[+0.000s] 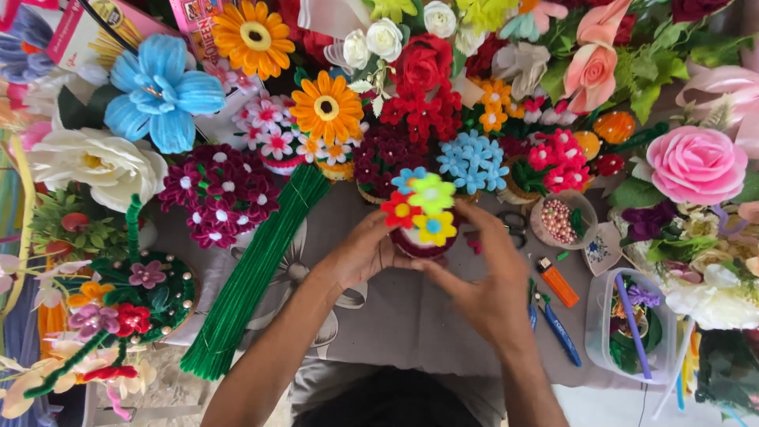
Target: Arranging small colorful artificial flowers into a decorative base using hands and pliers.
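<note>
A small pot (423,241) of pipe-cleaner flowers (421,207) is held over the grey cloth (395,308), at the middle of the view. It is gripped from the left by the left hand (365,251), whose fingers are closed on its side; the right hand (492,286) is laid against its right side, fingers curled to the rim. Red, green, yellow and blue blooms are seen standing upright in the pot. The step in hand is judged to be the setting or adjusting of the blooms. For the next move, the pot would need to be kept steady by one hand while the stems are nudged by the other. A bundle of green stems (253,277) lies to the left; scissors (514,224), a lighter (558,281) and a bead bowl (561,221) lie to the right.
</note>
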